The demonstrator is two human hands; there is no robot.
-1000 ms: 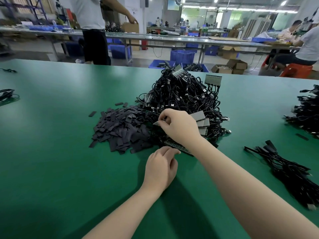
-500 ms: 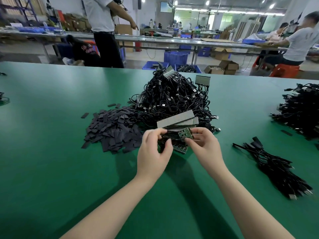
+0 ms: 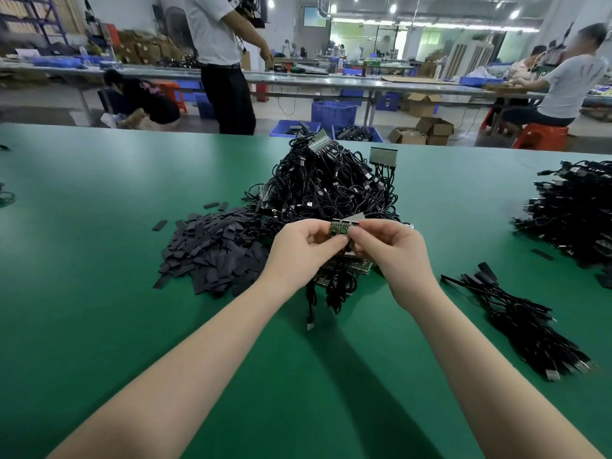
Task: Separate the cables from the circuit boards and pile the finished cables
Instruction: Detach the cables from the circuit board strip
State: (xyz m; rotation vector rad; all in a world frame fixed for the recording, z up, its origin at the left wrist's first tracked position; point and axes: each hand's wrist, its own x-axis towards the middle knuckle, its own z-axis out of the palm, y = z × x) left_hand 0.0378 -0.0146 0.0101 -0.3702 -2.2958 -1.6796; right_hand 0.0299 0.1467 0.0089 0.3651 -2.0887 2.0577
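Note:
Both of my hands hold a small green circuit board (image 3: 340,227) above the green table (image 3: 99,326). My left hand (image 3: 303,248) pinches its left side, and my right hand (image 3: 392,250) pinches its right end. Black cables (image 3: 332,289) hang down from the board between my wrists. Behind my hands rises a large heap of black cables and boards (image 3: 331,187). A pile of loose black cables (image 3: 523,319) lies on the table to my right.
A heap of flat dark sleeves (image 3: 212,246) lies left of my hands. Another black cable heap (image 3: 576,213) sits at the far right. A standing person (image 3: 222,61) and seated workers are beyond the table's far edge, among blue crates (image 3: 334,112).
My right hand drew back from the heap, then both hands took a green board with cables and lifted it off the table. The camera view tilted slightly.

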